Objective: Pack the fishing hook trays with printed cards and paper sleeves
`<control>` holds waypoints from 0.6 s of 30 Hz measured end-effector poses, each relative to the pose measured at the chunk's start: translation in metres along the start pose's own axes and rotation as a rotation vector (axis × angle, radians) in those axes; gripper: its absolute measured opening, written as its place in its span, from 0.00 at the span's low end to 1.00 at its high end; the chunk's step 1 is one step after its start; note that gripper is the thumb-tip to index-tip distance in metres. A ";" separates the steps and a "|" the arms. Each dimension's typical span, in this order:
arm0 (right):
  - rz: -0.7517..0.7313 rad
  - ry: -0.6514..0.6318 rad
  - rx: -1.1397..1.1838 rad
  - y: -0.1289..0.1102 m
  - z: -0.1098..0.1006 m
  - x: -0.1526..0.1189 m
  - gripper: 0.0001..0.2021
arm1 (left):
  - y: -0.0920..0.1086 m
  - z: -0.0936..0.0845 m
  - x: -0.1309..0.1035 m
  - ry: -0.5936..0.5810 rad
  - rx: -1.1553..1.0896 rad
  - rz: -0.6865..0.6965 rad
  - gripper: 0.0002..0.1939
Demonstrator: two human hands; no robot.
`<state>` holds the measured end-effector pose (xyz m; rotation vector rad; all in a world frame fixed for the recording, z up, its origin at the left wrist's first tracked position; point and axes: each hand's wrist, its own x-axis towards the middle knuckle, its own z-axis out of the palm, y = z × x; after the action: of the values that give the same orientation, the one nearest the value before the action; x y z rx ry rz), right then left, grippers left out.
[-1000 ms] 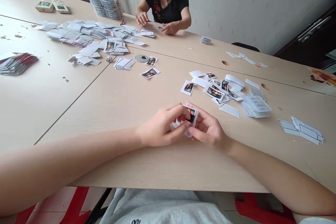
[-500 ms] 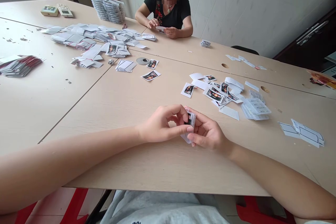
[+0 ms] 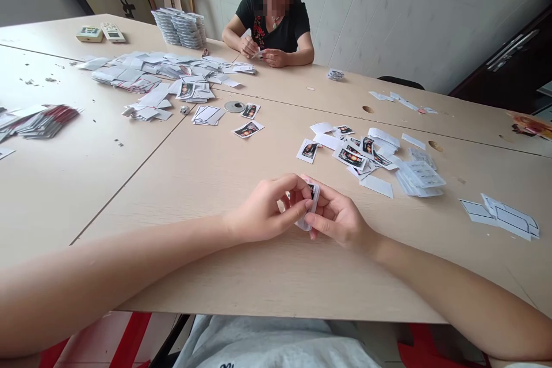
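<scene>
Between my hands is a small clear plastic case (image 3: 315, 198), tilted up off the tabletop near the table's front edge. A black printed card shows inside its upper part. My right hand (image 3: 342, 218) grips the case from the right, thumb across its lower front and fingers behind. From the left, my left hand (image 3: 276, 207) is closed, its thumb and curled index finger pinching at the case's near side and hiding part of the card. Beyond my hands lies a loose pile of printed cards (image 3: 351, 156), with several clear plastic cases (image 3: 420, 178) at its right.
Across the table (image 3: 207, 184) a person in a black top handles a small card. White paper pieces (image 3: 142, 66) spread over the left side, near a stack of packed plastic cases (image 3: 179, 29). Two framed white cards (image 3: 500, 215) lie right. A round metal lid (image 3: 234, 107) sits mid-table.
The case has turned slightly more edge-on, and my left thumb has shifted up along it. The view has tilted slightly. Across the table, the person's hands have drawn closer together around their card.
</scene>
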<state>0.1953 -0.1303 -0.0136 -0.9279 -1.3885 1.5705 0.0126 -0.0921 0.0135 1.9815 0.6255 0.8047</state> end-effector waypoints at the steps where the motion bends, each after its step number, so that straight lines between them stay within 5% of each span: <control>1: -0.002 0.007 -0.006 0.000 0.001 0.000 0.34 | 0.001 0.000 0.000 -0.006 0.015 -0.007 0.05; 18: 0.031 0.029 -0.043 -0.003 0.002 -0.004 0.34 | 0.010 0.001 0.000 -0.110 0.168 -0.148 0.06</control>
<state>0.1956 -0.1347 -0.0108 -0.9987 -1.3979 1.5497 0.0146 -0.0974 0.0222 2.0863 0.7865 0.5652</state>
